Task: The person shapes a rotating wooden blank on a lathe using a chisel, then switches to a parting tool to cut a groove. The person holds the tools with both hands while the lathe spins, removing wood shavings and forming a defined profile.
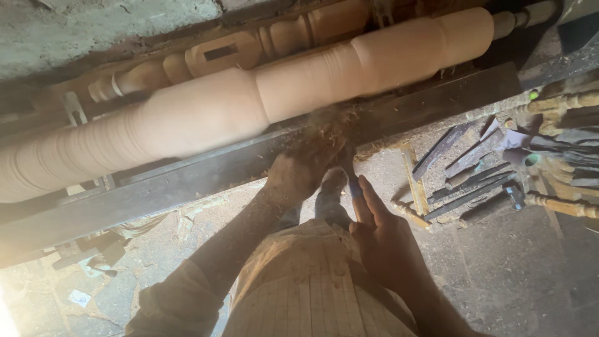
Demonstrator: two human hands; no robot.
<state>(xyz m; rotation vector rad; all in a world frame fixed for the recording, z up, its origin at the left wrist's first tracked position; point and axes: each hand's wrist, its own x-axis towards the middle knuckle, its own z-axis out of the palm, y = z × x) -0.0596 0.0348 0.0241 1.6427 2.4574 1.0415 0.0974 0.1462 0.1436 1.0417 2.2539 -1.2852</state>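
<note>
Long turned wood workpiece (pixel 249 103) runs diagonally across the upper frame, low end at 9 o'clock, high end at 1 o'clock. Pale peach-tan, smooth, motion-blurred. Profile: fat rounded barrel sections split by narrow necks and grooves, one deep groove near centre, a stepped collar toward the right end, then a thin spindle tip at 1 o'clock. Faint ring lines on the left section.

Left hand (pixel 306 171) sits at centre, just under the workpiece, on the dark metal rest bar (pixel 187 181) that runs parallel below the wood. Hand is dusted brown, fingers curled down over the front of a chisel (pixel 354 187), gripping it. Clump of brown shavings (pixel 331 125) piled right above the knuckles, touching the wood's underside.

Right hand (pixel 380 231) at 5 o'clock from the left hand, close by, wrapped round the chisel's rear part; thumb lies along the top pointing to 12 o'clock, the other fingers are hidden behind it. Blue band shows on the tool just ahead of the thumb. Tool tip hidden in the shavings, can't tell the contact point.

Behind the workpiece at 11 o'clock, a second finished turned leg (pixel 224 53) with a rectangular slot, same colour, lying against the wall. At 3 o'clock on the floor, a scatter of dark metal chisels (pixel 468 175) and turned spindles (pixel 561 203). Checked cream shirt (pixel 312 293) at 6 o'clock. Sawdust on the grey floor (pixel 530 274).
</note>
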